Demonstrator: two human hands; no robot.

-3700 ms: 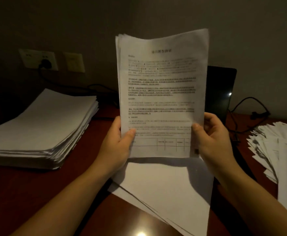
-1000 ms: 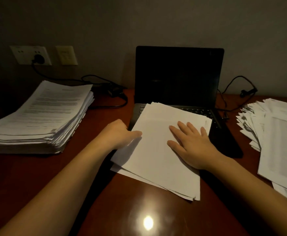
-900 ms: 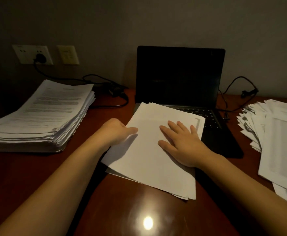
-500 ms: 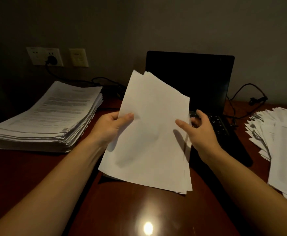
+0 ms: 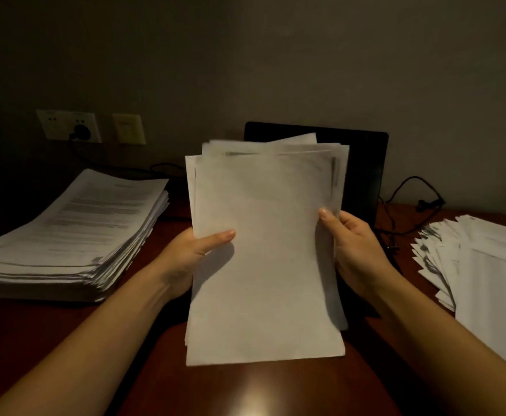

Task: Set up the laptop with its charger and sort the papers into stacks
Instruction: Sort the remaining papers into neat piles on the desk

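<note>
Holding: sheaf of papers (image 5: 263,250) in both grips, dead centre, near upright, blank side to cam, top edges fanned & uneven; lower edge low over bench (image 5: 35,340), can't tell if touching.
Left grip (image 5: 190,259): at sheaf's 9 o'clock edge, thumb flat across the front, fingers hidden behind, so clamped on the sheaf.
Right grip (image 5: 353,250): at sheaf's 3 o'clock edge, thumb tip on the front, fingers curled round the back; also holding the sheaf.
Laptop (image 5: 362,169): 12–1 o'clock, behind sheaf, lid up, screen dark, mostly covered by paper.
Left stack (image 5: 74,229): 9 o'clock on bench, thick, printed pg on top, text blurred.
Right stack (image 5: 485,265): 3 o'clock, sheets loose & fanned, runs off frame.
Socket (image 5: 62,124): 10 o'clock on wall, black plug (image 5: 80,133) in it, cord drops twd bench.
Cable (image 5: 410,187): 2 o'clock, black, loops just right of laptop; can't tell if plugged in.
Bench finish: dark red-brown, glossy, glare at 6 o'clock.
</note>
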